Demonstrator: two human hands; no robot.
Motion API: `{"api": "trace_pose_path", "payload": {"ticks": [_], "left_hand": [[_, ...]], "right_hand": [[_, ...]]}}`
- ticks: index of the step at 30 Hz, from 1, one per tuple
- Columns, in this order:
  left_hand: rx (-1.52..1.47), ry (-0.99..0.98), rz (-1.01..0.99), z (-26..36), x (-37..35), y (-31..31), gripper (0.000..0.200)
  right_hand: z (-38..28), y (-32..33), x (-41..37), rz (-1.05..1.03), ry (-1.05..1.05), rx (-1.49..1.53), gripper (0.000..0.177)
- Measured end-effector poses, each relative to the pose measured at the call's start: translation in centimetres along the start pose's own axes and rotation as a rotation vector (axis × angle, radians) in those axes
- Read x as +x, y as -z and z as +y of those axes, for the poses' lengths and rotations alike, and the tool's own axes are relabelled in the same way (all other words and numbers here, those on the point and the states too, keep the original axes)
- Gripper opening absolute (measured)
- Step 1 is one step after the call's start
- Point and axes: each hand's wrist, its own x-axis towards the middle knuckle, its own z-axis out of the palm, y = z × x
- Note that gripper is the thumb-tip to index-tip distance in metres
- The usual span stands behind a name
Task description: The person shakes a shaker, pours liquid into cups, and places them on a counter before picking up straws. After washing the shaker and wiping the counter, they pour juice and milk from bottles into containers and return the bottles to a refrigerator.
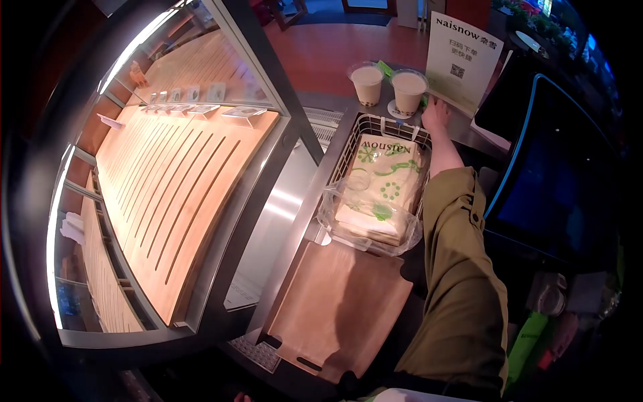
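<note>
Reaching with right hand (437, 115) beside 2 bubble tea cups (407, 90), near Naisnow sign (462, 61); cannot tell grip, nor for left hand (242, 398), apparently at bottom edge.

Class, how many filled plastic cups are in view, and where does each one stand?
2. The left cup stands beyond the basket; the right cup stands beside it, nearer the Naisnow sign. Others could be hidden in the dark at right.

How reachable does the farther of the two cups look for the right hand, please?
Probably yes, but not straight across: the nearer cup stands between the right hand and the farther cup; going over it looks open.
</note>
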Motion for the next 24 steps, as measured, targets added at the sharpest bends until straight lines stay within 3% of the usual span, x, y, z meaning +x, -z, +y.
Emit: {"api": "trace_pose_path", "payload": {"ticks": [4,7,11,13,15,16,19,22,23,24], "left_hand": [[0.029,-0.041,0.032,0.4,-0.6,1.1,0.047],[0.043,-0.103,0.065,0.3,-1.2,2.2,0.048],[0.043,-0.253,0.177,-1.4,-2.6,3.9,0.048],[0.018,-0.276,0.235,-2.3,-3.4,4.5,0.048],[-0.067,-0.196,0.283,-2.6,-4.2,4.9,0.042],[-0.108,-0.157,0.299,-2.6,-4.5,5.0,0.039],[-0.144,-0.394,0.308,-4.9,-3.4,4.3,0.038],[-0.279,-0.552,0.111,-4.0,-3.7,0.8,0.041],[-0.167,-0.648,0.076,-2.1,-5.3,-0.4,0.042],[-0.114,-0.838,0.130,-0.7,-7.8,-2.2,0.043]], "right_hand": [[0.2,0.2,-0.4,-0.013,0.011,0.030,0.063],[-0.1,1.9,-1.7,0.067,0.000,0.109,0.063],[-0.9,1.5,-3.5,0.426,-0.272,0.286,0.054],[-2.2,2.8,-4.8,0.477,-0.532,0.262,0.050],[-3.1,3.3,-5.3,0.589,-0.676,0.323,0.046],[-3.5,3.6,-5.6,0.550,-0.728,0.383,0.044],[-6.7,6.4,-8.7,0.503,-0.792,0.523,0.044],[-10.0,11.8,-14.3,0.387,-0.838,0.775,0.043],[-10.4,10.9,-15.3,0.358,-0.821,0.912,0.042],[-10.7,10.0,-16.3,0.514,-0.709,1.052,0.032]]}}
